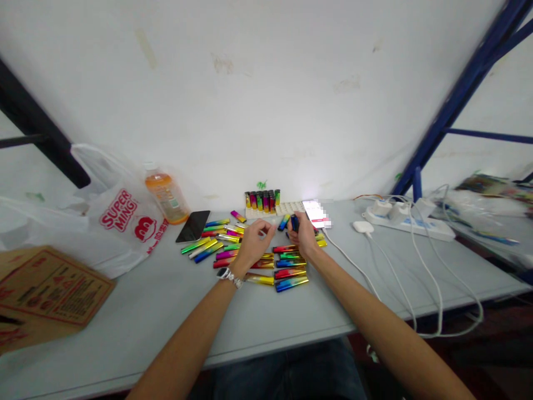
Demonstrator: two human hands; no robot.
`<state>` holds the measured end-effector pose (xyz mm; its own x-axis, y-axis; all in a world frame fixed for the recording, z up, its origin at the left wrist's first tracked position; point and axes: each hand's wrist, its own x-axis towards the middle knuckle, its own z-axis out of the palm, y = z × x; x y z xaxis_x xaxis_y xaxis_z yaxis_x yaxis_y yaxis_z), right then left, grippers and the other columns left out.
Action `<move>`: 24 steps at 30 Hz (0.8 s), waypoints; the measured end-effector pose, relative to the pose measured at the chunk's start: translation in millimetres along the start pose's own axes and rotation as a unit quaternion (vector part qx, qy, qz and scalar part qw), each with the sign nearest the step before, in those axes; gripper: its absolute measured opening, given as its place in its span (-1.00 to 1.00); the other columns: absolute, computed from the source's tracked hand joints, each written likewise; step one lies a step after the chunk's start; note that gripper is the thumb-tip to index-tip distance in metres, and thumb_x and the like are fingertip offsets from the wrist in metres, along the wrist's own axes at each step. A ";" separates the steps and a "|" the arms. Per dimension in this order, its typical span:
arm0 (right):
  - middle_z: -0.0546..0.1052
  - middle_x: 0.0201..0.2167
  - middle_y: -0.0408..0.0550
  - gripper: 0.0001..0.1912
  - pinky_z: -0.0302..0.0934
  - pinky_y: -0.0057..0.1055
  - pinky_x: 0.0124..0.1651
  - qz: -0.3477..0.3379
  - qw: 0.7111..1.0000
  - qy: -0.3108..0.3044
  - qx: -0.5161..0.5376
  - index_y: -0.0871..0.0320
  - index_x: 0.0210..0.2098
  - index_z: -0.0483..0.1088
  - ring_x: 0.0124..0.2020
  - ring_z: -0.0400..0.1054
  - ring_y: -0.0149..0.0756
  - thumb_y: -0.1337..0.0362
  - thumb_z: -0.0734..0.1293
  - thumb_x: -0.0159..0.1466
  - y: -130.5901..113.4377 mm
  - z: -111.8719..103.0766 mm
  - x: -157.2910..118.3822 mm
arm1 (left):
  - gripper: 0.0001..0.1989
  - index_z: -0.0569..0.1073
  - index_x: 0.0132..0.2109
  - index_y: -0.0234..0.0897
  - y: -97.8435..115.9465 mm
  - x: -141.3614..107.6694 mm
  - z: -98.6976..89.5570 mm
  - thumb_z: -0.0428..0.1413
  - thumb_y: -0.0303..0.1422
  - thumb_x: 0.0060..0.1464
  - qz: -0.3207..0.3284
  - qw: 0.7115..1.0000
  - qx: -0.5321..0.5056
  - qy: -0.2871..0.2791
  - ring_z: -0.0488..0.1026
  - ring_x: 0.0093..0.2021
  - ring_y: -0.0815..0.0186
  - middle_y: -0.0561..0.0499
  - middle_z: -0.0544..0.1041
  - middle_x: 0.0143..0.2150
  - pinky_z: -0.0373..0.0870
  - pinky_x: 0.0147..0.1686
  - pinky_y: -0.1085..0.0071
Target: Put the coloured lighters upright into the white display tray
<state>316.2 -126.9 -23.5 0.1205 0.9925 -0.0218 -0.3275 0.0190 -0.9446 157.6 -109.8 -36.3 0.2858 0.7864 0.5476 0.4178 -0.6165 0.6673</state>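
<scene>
On the grey counter (166, 311), the white perforated tray (288, 209) is lying just beyond the right hand (303, 236) and the left hand (255, 240), its bare part nearer the right. The right hand is grasping a dark blue lighter (295, 223), whose long axis is running roughly traywards, tilt unclear; the left is hovering half-curled near loose lighters (291, 272), any hold being impossible to tell.

One pale tray (287, 208) holds at least ten upright lighters (254, 202), overlapping too much for an exact count; over twenty loose lighters (290, 273) lie before it and to its left. Of two phones, one dark phone (193, 226) is left of the tray, one lit phone (314, 210) right. Farther left: one bottle (169, 200), one plastic bag (125, 236), one cardboard box (54, 286); farther right, one power strip (435, 229).
</scene>
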 end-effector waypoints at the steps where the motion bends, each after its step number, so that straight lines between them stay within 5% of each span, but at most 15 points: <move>1: 0.02 -0.81 -0.28 -0.49 -0.33 -0.47 -0.68 -0.002 1.000 0.021 -0.013 0.08 -0.67 0.15 -0.78 -0.19 -0.51 -0.09 0.18 0.27 0.1 0.5 0.4 | -0.69 0.44 -0.40 -0.25 0.6 -0.1 0.1 0.05 -0.21 0.28 0.001 1.000 0.001 -0.002 0.44 -0.33 0.32 0.02 0.50 -0.39 0.37 -0.26 0.38; 5: 0.06 -0.82 -0.25 -0.54 -0.29 -0.47 -0.68 -0.022 0.997 0.066 -0.032 0.08 -0.66 0.17 -0.76 -0.14 -0.48 -0.01 0.18 0.27 -0.6 2.0 -1.6 | -0.71 0.44 -0.40 -0.25 3.1 -0.7 0.1 0.05 -0.23 0.27 0.002 1.000 0.002 -0.003 0.43 -0.35 0.32 0.03 0.50 -0.40 0.36 -0.27 0.38; 13: 0.06 -0.79 -0.29 -0.40 -0.32 -0.49 -0.66 -0.021 0.999 -0.021 0.038 0.11 -0.60 0.24 -0.75 -0.18 -0.53 -0.29 0.21 0.21 0.8 2.2 -9.4 | -0.73 0.45 -0.38 -0.24 -2.0 -1.4 1.3 0.07 -0.25 0.27 0.020 0.999 0.016 -0.027 0.44 -0.30 0.30 0.02 0.51 -0.35 0.36 -0.24 0.37; 24: 0.04 -0.81 -0.26 -0.59 -0.25 -0.46 -0.70 -0.026 0.996 0.082 -0.012 0.05 -0.62 0.16 -0.76 -0.13 -0.44 0.00 0.17 0.27 1.9 -0.1 -1.8 | -0.79 0.45 -0.34 -0.25 0.6 5.2 2.4 0.06 -0.29 0.27 0.027 0.996 0.080 -0.042 0.46 -0.25 0.28 0.00 0.50 -0.30 0.40 -0.21 0.35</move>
<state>315.5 -128.7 -25.4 0.2877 0.9574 -0.0243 -0.2940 0.0642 -0.9536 161.4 -105.9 -34.2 0.3799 0.7568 0.5320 0.5302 -0.6494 0.5452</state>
